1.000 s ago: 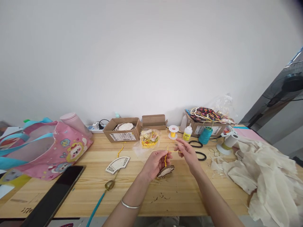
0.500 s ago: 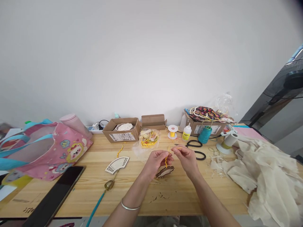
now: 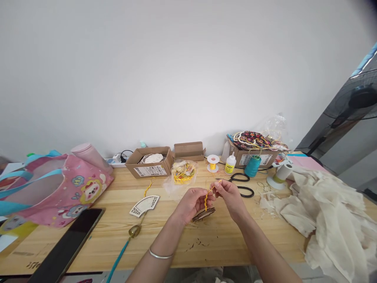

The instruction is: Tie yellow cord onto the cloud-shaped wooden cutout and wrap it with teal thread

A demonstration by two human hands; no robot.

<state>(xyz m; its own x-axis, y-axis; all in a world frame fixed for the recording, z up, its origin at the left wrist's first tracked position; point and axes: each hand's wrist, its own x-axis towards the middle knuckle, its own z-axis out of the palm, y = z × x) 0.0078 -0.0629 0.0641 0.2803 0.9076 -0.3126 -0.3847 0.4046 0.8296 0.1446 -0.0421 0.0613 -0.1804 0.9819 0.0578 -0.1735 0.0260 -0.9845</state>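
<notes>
Head view. The left hand and the right hand meet just above the middle of the tabletop. Between them runs a yellow cord, twisted or knotted along its lower part. The left fingers are closed in a pinch on the cord low down. The right fingers are closed on its free upper end, which rises at a slant toward the right hand. Below the left hand, a layered wooden piece sits at the cord's lower end, on or just above the tabletop; whether it touches cannot be told.

Recommended handling, judged from this position:
- Hold the left pinch right at the last twist so the finished part cannot loosen.
- Draw the free end with the right hand in line with the cord, under even tension.
- Leave the wooden piece low and steady so its weight does not swing the cord.

Surroundings. Black scissors lie just right of the right hand. Behind them stand a small yellow spool, a glue bottle and a teal spool. A clear bag of yellow cords lies behind the hands, beside an open cardboard box. A fan-shaped wooden ornament lies to the left, well apart from the hands. A heap of white cloth covers the right end of the tabletop.
</notes>
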